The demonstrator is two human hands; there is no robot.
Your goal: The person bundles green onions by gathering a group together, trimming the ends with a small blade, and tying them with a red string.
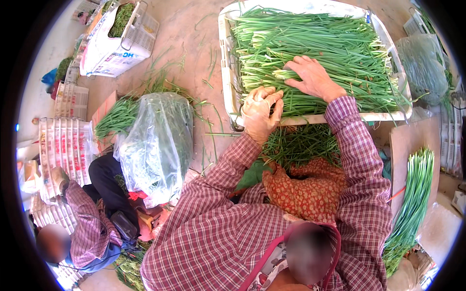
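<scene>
Long green chives (320, 43) with pale stem ends fill a white plastic crate (224, 63) in front of me. My left hand (262, 111) is at the crate's near left corner, its fingers curled around the stem ends of some chives along the near rim. To its right, my right hand (315, 80) lies on top of the pile, palm down, fingers stretched out over the stems. Whatever is under its palm is hidden.
Loose chives (301, 145) lie in my lap below the crate. On the right, a bundle (415, 189) rests on a board. A clear plastic bag (160, 136) stands at left, near a seated person (90, 218). A filled white crate (114, 53) is farther back.
</scene>
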